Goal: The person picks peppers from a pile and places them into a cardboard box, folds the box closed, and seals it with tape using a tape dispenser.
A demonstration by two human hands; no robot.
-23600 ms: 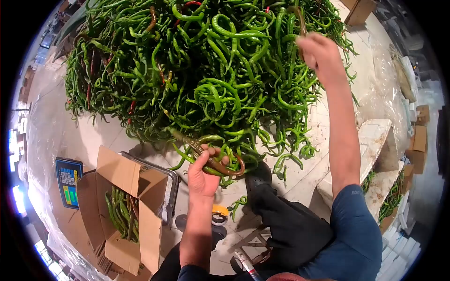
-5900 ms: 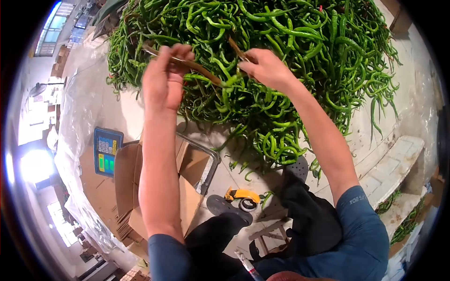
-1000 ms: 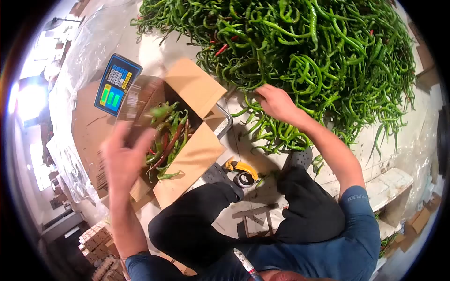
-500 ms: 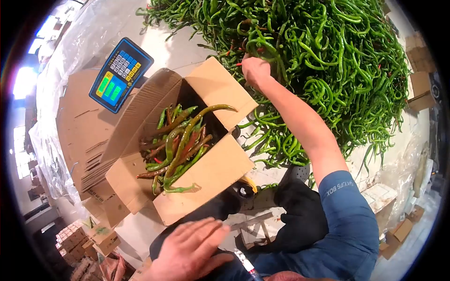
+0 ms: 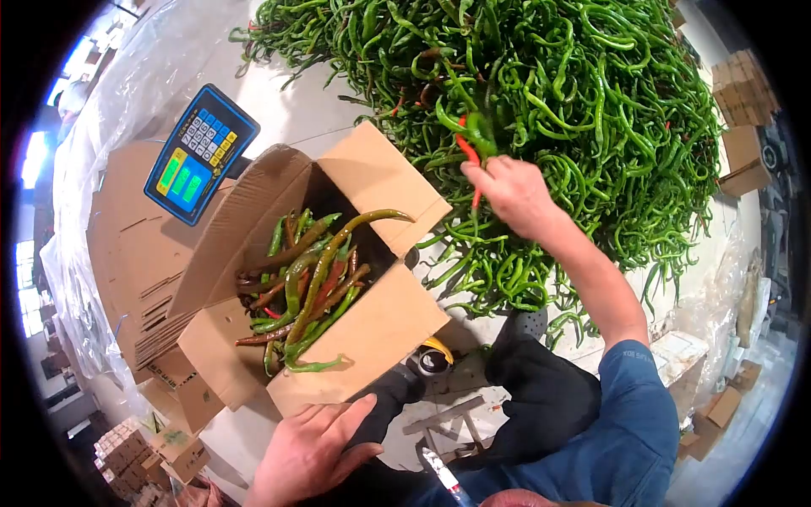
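The peppers lie in two places: a broad, tangled pile (image 5: 591, 110) on the floor (image 5: 312, 97), and a much smaller loose heap (image 5: 296, 291) inside an open cardboard box (image 5: 363, 338). From where I stand, far more are in the pile than in the box. The boxed ones are mostly brownish, dark red and mixed green, while the pile is mainly bright green with a few red bits showing. One long pepper (image 5: 372, 216) reaches over a side flap, and another's tip lies against the near flap. The right hand (image 5: 519, 194) is closed around a red pepper (image 5: 466, 150), with a blurred green one beside it, over the pile's near edge; whether more are in that grasp I can't tell. The left hand (image 5: 312, 452) is released, fingers extended just below the box, with no pepper showing in it. The flaps stand spread, so their corners jut out toward the hands, and the gap between the box and the pile is narrow. Pale floor shows more widely between the scale display (image 5: 201, 155) and the pile. Nearer the person, a shoe (image 5: 528, 323) sits close to stray peppers, and a tape dispenser (image 5: 432, 361) and a small stool (image 5: 452, 418) crowd the legs.
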